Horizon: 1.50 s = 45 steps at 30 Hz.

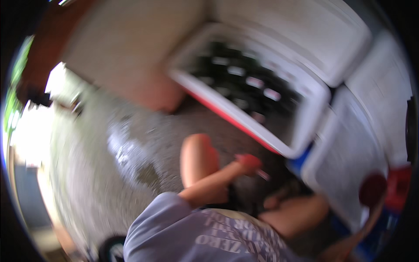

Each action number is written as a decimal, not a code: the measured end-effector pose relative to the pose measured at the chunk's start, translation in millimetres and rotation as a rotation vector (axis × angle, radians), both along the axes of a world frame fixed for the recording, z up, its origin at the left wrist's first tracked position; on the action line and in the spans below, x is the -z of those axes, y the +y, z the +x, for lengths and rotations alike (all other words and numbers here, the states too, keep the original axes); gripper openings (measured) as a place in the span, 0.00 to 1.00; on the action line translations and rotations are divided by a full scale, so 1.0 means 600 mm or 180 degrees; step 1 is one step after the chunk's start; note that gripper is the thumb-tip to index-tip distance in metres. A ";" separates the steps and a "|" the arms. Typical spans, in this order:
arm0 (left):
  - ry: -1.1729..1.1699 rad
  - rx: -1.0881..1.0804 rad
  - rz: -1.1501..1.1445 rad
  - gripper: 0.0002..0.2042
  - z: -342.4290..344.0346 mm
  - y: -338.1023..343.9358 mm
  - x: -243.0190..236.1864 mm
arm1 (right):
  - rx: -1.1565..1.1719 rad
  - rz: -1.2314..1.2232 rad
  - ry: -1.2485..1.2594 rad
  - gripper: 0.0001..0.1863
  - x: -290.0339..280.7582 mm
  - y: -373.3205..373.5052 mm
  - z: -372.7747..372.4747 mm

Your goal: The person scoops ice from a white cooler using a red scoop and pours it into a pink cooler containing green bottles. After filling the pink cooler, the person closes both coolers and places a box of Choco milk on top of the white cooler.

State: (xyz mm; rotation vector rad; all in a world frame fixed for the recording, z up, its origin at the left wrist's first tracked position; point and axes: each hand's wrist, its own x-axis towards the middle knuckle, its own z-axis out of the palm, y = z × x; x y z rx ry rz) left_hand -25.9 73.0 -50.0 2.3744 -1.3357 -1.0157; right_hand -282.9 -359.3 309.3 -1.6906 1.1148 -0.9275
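a: what's the head cam giving you rn?

b: heavy motion blur. i see a big white open cooler with a red lower edge (248, 87), lid up, dark bottles or cans w/ pale labels packed inside (235, 76). a second white chest w/ blue trim (349, 161) sits just beside it on the right, shut as far as i can tell.

a: hands?

b: left hand (248, 161) is stretched out toward the near rim of the open cooler, looks closed around smth small and reddish, but i can't tell what, too smeared. right hand (274, 201) is low by the lap, well apart from the left; can't tell if it's open or closed, or if it holds anything.

a: how far along?

b: my guess only: early-to-mid. cooler's already open and stocked, the left hand is near the rim but not inside. whether smth's going in or coming out, can't say from this.

a: surface, room?

b: rough grey concrete floor (131, 148), a wet shiny patch on it. pale wall (131, 43) behind, bright daylight and green at the far left, so semi-outdoors imo. grey printed t-shirt (196, 236) at the bottom edge.
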 end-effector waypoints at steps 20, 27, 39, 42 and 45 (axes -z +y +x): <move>0.0406 0.0147 0.0222 0.10 -0.006 -0.020 -0.057 | -0.0548 -0.2164 0.3573 0.26 0.409 -0.287 0.113; 0.0341 0.0248 0.0319 0.10 0.008 -0.050 -0.050 | -0.1561 -0.3919 0.2345 0.27 0.218 -0.174 0.269; 0.0323 0.0010 0.0535 0.10 0.025 -0.048 -0.038 | -0.3692 -0.4401 0.1498 0.38 0.303 -0.112 0.333; 0.0311 -0.0173 0.0534 0.09 0.028 -0.046 -0.046 | -0.3357 -0.4448 0.1905 0.40 0.303 -0.145 0.255; 0.0351 -0.0171 0.0254 0.09 0.030 -0.050 -0.045 | -0.3150 -0.4282 0.2406 0.40 0.300 -0.182 0.201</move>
